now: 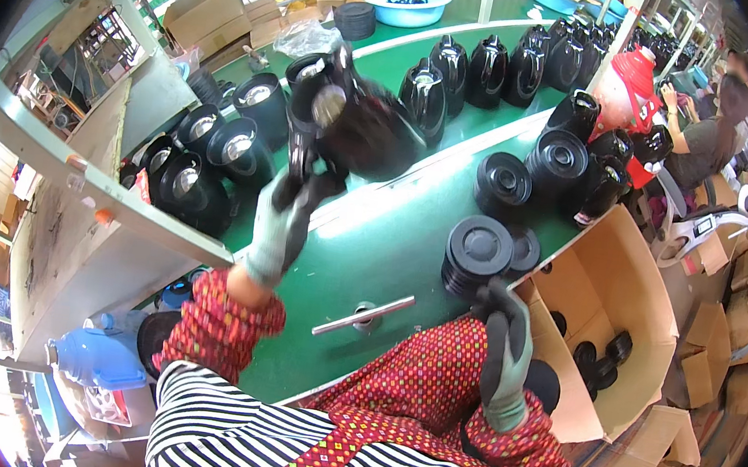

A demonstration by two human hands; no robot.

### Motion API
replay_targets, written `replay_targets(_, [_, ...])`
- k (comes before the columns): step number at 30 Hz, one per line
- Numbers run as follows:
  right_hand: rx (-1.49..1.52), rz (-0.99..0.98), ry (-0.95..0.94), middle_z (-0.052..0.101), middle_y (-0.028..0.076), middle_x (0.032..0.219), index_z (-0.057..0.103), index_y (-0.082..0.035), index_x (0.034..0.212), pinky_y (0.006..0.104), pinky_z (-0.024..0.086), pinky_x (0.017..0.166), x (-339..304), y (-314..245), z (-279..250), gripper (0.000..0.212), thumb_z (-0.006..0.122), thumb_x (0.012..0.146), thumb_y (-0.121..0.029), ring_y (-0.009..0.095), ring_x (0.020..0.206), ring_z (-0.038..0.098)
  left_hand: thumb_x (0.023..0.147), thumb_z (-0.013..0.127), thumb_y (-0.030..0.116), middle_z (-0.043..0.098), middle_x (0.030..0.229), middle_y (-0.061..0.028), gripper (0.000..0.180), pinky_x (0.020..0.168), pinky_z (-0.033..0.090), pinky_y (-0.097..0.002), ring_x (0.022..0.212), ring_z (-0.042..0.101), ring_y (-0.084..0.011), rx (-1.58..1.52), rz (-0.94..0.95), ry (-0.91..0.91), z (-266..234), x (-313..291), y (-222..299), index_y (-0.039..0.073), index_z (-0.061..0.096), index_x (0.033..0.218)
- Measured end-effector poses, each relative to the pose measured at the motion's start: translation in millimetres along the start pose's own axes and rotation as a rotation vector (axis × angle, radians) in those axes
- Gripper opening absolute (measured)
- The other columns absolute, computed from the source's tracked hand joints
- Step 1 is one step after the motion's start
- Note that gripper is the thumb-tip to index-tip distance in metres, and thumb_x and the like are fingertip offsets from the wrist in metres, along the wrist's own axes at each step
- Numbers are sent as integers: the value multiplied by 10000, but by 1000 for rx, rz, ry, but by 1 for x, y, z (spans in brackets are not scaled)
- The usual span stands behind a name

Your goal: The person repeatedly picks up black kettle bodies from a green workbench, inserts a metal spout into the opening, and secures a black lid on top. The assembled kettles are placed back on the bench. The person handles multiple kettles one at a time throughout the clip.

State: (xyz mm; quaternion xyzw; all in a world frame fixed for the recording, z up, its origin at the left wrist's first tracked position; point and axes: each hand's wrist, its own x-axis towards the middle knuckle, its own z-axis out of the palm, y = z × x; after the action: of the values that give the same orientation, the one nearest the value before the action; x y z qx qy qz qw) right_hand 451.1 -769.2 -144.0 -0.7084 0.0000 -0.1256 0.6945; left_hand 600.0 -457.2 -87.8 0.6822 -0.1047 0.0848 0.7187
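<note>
My left hand (281,223), in a pale glove with dark fingers, is closed round the handle of a glossy black jug (371,136). The jug is tilted above the green bench and blurred by motion; a silvery round part shows at its end. My right hand (507,341), gloved the same way, is beside a stack of black round discs (479,250) at the bench's near edge. Its fingers are stretched out toward the stack; whether they touch it is unclear. Between my hands a metal bar (363,314) lies on the bench.
Several black jugs (488,69) stand in a row along the far side. More black jugs (238,149) lie on the left. An open cardboard box (649,329) holding black parts is at the right, below a red-topped pot (629,87). A co-worker (713,134) sits beyond.
</note>
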Motion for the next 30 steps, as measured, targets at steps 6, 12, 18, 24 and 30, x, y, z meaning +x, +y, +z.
replay_targets(6, [-329, -32, 99, 682, 159, 1191, 616, 66, 1358, 349, 534, 940, -42, 59, -35, 401, 642, 990, -91, 224, 1020, 674, 968, 742, 336, 767, 1080, -149, 426, 885, 531, -384, 944, 709, -265, 409, 290, 209, -14, 259, -130, 13, 712, 1244])
replay_targets(12, [-352, 11, 127, 687, 164, 1213, 654, 49, 1304, 350, 546, 877, -28, 76, -31, 388, 650, 920, -13, 246, 986, 679, 932, 759, 458, 786, 980, -166, 436, 862, 530, -448, 930, 735, -335, 508, 62, 367, -29, 384, -264, 53, 774, 1093])
replay_targets(18, [-438, 39, 173, 692, 184, 1222, 658, 54, 1284, 364, 536, 905, -26, 87, -35, 381, 630, 911, -16, 273, 1007, 676, 927, 717, 579, 762, 1030, -211, 532, 918, 524, -491, 1057, 716, -397, 705, -144, 334, 1, 363, -295, 72, 756, 1083])
replay_targets(24, [-393, 82, 212, 692, 206, 1237, 657, 60, 1269, 393, 528, 964, -29, 93, -33, 374, 625, 904, -13, 314, 1076, 679, 836, 823, 438, 450, 1525, -247, 887, 1035, 536, -508, 1287, 597, -435, 1137, 139, 460, -11, 286, -193, 149, 396, 1558])
replay_targets(30, [-459, -14, 188, 698, 188, 1214, 666, 45, 1271, 389, 531, 949, -25, 93, -31, 371, 650, 906, -23, 312, 1074, 677, 896, 764, 367, 468, 1566, -198, 724, 1000, 558, -460, 1262, 637, -387, 1451, -38, 323, -109, 293, -196, 81, 470, 1493])
